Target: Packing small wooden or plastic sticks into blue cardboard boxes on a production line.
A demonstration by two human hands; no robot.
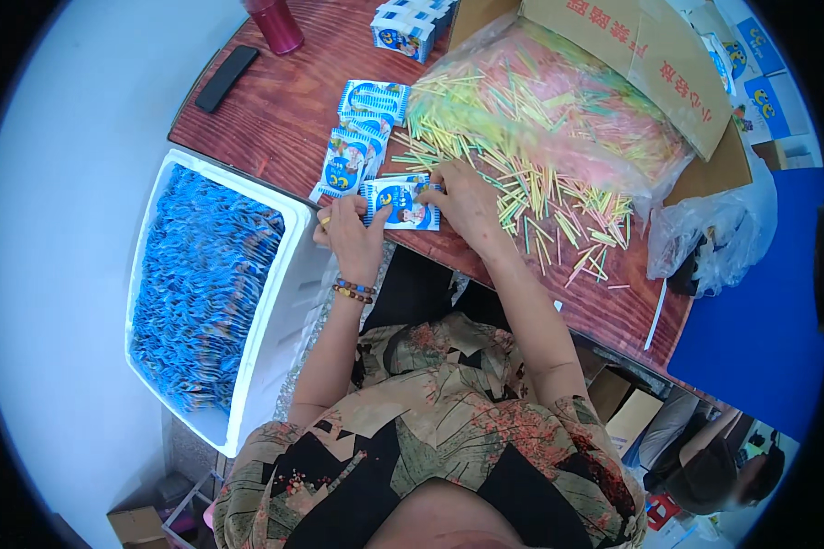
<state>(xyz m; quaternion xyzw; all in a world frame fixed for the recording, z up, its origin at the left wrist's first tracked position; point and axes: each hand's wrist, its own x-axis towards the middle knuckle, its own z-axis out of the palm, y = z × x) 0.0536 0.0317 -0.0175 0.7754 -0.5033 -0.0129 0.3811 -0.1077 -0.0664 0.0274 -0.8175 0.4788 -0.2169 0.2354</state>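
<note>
A blue and white printed packet (pixel 403 205) lies at the near edge of the table, between my two hands. My left hand (pixel 352 240), with a ring and beaded bracelets, grips its left end, thumb on top. At the right end, my right hand (pixel 469 207) is closed on the same packet with bent fingers. More of these packets (pixel 345 162) lie overlapped in a row just beyond my left hand. Loose short sticks (pixel 513 183), thin and straw-like in yellow, green and pink, spread beyond and beside my right hand.
A white tub (pixel 293 229) packed with blue packets stands at left. An opened carton (pixel 645 59) with a clear bag of sticks (pixel 568 101) takes the far right. Also on the table are a black phone-like object (pixel 227 79), red cup (pixel 276 26) and packet stack (pixel 403 38). A person (pixel 705 471) sits lower right.
</note>
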